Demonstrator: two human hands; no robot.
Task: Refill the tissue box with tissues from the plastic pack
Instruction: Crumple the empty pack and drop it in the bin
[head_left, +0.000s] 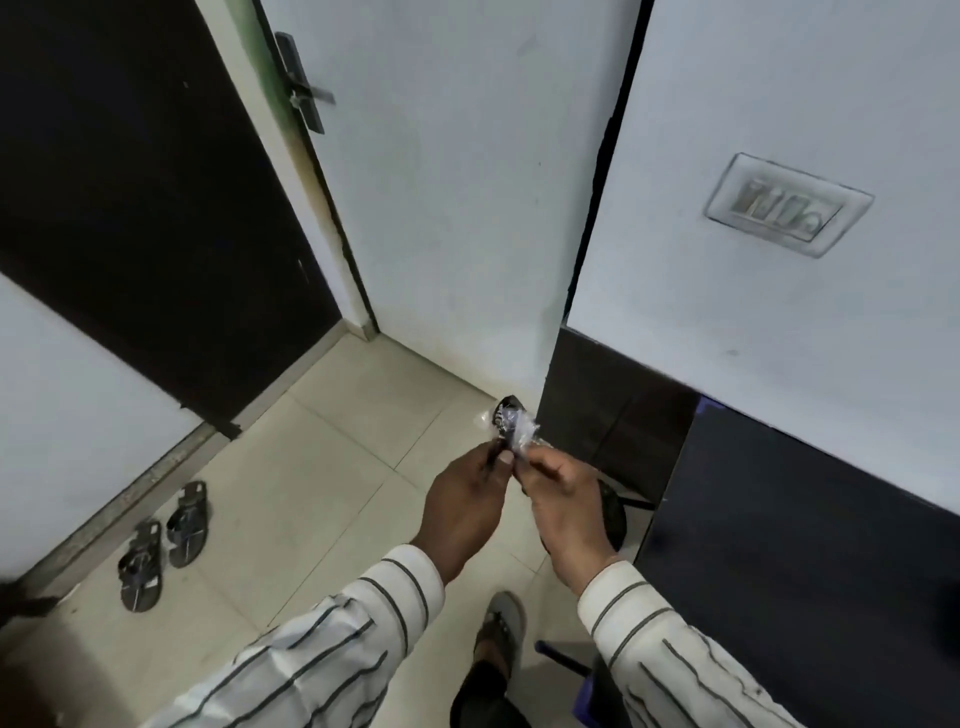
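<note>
A small crumpled piece of clear plastic wrap with dark print (511, 426) is pinched between both hands in front of me, above the tiled floor. My left hand (467, 512) grips its lower left side with thumb and fingers. My right hand (563, 512) grips its lower right side. Both wrists wear striped white sleeves. No tissue box and no tissues are in view.
A white door with a dark handle (304, 85) stands ahead, beside a dark door (130, 208) on the left. A pair of sandals (163, 543) lies on the floor at left. A dark table surface (805, 545) is at right, under a wall switch plate (787, 205). My foot in a sandal (501, 631) is below.
</note>
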